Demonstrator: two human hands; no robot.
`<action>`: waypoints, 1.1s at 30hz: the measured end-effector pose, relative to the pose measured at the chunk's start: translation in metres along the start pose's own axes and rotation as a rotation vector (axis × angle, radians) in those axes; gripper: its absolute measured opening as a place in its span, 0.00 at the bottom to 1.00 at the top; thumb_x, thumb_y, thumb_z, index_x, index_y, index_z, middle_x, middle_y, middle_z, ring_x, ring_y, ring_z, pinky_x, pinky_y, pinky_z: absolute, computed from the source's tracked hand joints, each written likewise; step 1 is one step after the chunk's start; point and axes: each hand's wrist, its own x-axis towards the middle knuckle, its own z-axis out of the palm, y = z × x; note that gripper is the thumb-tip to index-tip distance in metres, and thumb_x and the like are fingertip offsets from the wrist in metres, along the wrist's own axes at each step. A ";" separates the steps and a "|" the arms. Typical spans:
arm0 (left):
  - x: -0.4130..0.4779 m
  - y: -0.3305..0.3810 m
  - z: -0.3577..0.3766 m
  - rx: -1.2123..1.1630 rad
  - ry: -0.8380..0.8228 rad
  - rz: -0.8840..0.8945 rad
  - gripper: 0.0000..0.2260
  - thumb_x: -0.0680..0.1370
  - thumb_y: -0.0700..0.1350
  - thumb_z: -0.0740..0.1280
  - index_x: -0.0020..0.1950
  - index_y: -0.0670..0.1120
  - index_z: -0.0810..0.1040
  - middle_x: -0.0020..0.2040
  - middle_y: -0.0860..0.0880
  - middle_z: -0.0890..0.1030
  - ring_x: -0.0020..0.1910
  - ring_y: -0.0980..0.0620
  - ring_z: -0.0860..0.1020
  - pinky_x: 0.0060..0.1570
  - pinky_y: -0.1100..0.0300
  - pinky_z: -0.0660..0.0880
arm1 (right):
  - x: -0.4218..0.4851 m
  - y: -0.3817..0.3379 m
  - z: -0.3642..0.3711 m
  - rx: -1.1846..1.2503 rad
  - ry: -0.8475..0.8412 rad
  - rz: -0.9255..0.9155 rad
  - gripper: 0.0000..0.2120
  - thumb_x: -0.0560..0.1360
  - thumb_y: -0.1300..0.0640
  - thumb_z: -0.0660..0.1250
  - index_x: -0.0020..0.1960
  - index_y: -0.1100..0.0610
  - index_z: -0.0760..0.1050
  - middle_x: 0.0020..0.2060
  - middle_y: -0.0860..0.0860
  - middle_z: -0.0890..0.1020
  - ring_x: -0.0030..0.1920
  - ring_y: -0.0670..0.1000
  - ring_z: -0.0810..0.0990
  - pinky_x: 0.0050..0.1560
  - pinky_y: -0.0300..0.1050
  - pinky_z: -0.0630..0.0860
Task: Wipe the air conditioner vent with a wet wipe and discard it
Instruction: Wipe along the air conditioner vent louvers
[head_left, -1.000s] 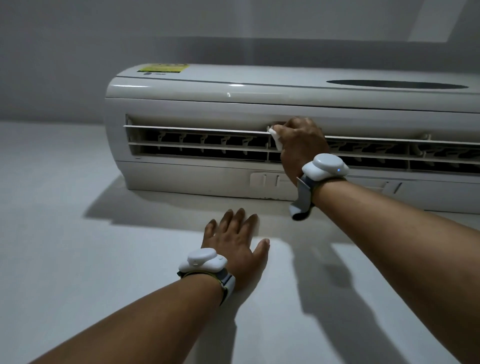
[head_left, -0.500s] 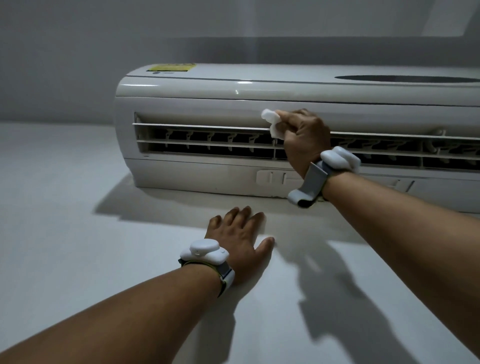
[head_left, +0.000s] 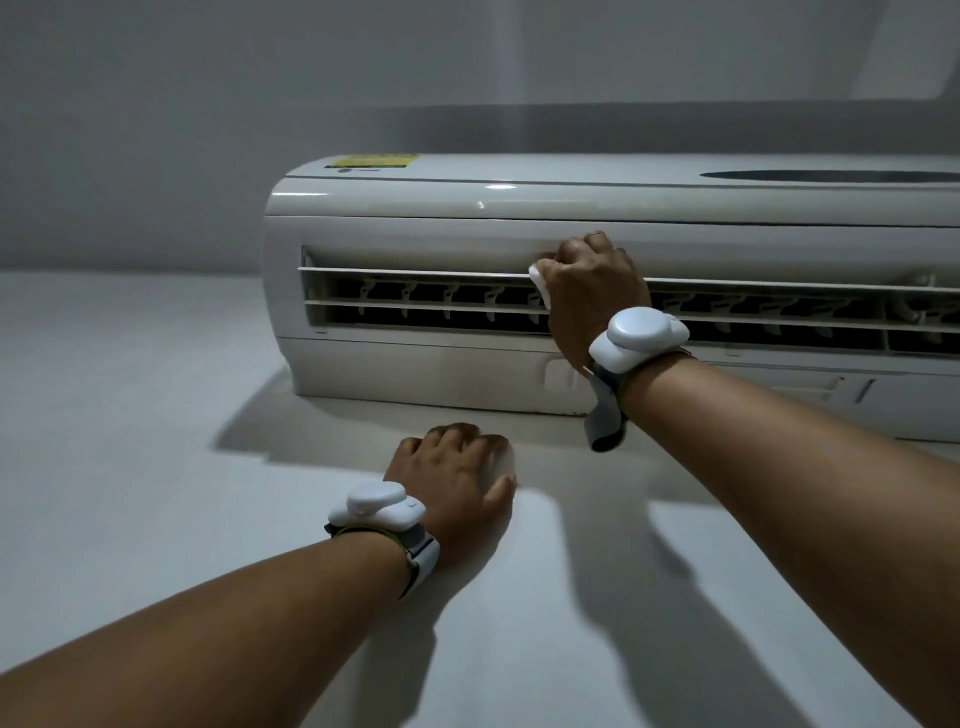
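Back down comes the right hand (head_left: 597, 283): half a second ago it had lifted the small white crumpled wet wipe (head_left: 539, 283) clear above the slats, and now the wipe is pressed against the top slat of the long slatted vent (head_left: 415, 306). Over on the left hand (head_left: 457, 478), the flat spread of a moment ago has gone and the knuckles are bunched up.

Head view, the only one we have. The white boxy plastic air conditioner (head_left: 467, 234) runs across the upper frame and off the right edge. Right-hand fingers (head_left: 558, 266) are curled tight round the wipe, with just a white edge peeping out on their left side, level with the upper slat and roughly mid-vent. The left hand sits on the plain pale grey surface (head_left: 156, 467) just below the unit, apart from it, fingers folded in and holding nothing, thumb out to the right; it is a touch blurred.

Each wrist carries a white rounded plastic wrist device on a grey strap, right (head_left: 639, 338) and left (head_left: 376, 506). A yellow rectangular label (head_left: 371, 160) sits on the unit's top left, and a dark oval patch (head_left: 831, 175) lies further right.
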 end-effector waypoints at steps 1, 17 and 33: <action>-0.001 -0.002 -0.001 0.005 0.003 -0.010 0.21 0.74 0.61 0.51 0.65 0.61 0.68 0.66 0.56 0.71 0.65 0.53 0.67 0.61 0.55 0.62 | 0.001 -0.002 0.000 -0.007 -0.002 0.016 0.15 0.81 0.58 0.53 0.58 0.58 0.77 0.54 0.56 0.78 0.58 0.59 0.71 0.56 0.51 0.68; 0.016 -0.134 -0.019 0.004 -0.029 -0.077 0.22 0.77 0.61 0.55 0.70 0.59 0.65 0.70 0.53 0.68 0.67 0.49 0.67 0.64 0.53 0.63 | 0.025 -0.099 0.031 -0.028 0.010 0.090 0.16 0.82 0.53 0.51 0.61 0.55 0.75 0.57 0.55 0.78 0.58 0.59 0.73 0.58 0.51 0.67; 0.005 -0.177 -0.029 -0.032 0.057 -0.209 0.22 0.75 0.60 0.58 0.66 0.53 0.70 0.67 0.51 0.71 0.66 0.48 0.67 0.65 0.52 0.62 | 0.072 -0.212 0.045 -0.012 -0.023 -0.004 0.14 0.81 0.59 0.53 0.61 0.57 0.74 0.60 0.55 0.75 0.62 0.58 0.70 0.59 0.50 0.67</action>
